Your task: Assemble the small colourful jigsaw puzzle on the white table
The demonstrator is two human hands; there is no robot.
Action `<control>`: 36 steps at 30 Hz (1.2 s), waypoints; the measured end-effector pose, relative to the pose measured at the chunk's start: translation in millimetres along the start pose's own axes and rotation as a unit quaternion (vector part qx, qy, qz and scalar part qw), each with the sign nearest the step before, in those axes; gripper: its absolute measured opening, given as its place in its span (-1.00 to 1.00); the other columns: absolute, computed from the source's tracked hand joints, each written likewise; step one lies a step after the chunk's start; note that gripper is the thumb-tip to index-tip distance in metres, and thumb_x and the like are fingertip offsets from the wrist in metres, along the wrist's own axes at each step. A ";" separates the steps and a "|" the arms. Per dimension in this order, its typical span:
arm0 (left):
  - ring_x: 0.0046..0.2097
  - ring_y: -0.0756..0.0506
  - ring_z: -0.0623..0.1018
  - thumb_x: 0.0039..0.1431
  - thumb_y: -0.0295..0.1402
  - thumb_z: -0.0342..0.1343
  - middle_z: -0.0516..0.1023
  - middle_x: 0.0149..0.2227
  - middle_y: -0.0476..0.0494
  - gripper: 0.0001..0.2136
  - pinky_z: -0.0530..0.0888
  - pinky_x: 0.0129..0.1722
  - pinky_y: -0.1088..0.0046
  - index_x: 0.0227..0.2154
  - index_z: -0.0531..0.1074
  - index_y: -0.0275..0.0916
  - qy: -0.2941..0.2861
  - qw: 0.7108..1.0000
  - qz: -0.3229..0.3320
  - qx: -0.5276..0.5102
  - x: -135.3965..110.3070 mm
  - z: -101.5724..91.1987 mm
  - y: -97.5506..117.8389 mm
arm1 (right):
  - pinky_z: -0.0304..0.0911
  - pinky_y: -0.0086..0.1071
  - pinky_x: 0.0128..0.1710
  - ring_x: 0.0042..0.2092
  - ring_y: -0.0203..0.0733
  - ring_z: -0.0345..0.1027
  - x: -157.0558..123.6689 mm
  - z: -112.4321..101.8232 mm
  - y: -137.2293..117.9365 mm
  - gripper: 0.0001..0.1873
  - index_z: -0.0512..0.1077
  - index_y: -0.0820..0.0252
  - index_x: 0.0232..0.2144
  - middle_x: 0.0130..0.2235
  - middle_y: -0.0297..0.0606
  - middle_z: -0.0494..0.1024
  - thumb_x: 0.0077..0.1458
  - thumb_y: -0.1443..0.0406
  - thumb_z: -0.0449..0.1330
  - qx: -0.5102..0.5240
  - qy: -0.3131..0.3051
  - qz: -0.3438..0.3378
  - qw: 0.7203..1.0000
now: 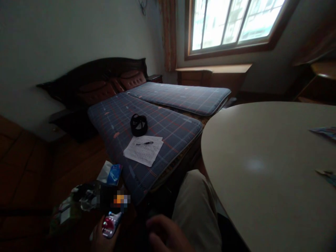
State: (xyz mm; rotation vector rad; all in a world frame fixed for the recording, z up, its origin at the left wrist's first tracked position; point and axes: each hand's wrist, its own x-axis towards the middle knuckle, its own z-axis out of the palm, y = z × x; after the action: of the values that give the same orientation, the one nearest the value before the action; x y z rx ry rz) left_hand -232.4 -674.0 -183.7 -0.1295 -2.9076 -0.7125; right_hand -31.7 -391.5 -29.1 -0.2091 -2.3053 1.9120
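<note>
My left hand (101,237) is low at the bottom edge, fingers wrapped round a small glossy red and white object (111,223), perhaps a phone. My right hand (165,235) hangs beside it over my lap, blurred and dark, fingers curled; I cannot make out whether anything is in it. My light trouser leg (196,206) shows between the hands and the table.
A round pale table (262,164) fills the right, with paper scraps (324,132) at its far edge. Ahead lies a bed with plaid mats (162,122), bearing a sheet of paper (143,149), a pen (145,143) and a black strap (139,124). Cluttered items (86,199) sit on the floor.
</note>
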 end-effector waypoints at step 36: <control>-0.07 -0.21 0.56 0.24 0.00 0.06 0.57 -0.17 -0.23 -0.62 0.52 -0.02 0.11 -0.14 0.50 -0.21 -0.066 0.970 -0.026 -0.234 -38.8 25.9 18.7 | 0.30 -0.06 0.07 0.01 0.03 0.46 165.9 137.6 85.2 -0.34 0.35 0.23 0.00 -0.04 -0.18 0.58 -0.22 0.31 0.38 0.454 0.013 0.136 0.880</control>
State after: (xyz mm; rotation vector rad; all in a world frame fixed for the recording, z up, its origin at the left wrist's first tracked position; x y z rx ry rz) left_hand -195.0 -647.3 -204.2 -0.1548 -2.8093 -1.4401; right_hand -219.7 -476.2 -134.9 -0.4413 -1.1663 2.8467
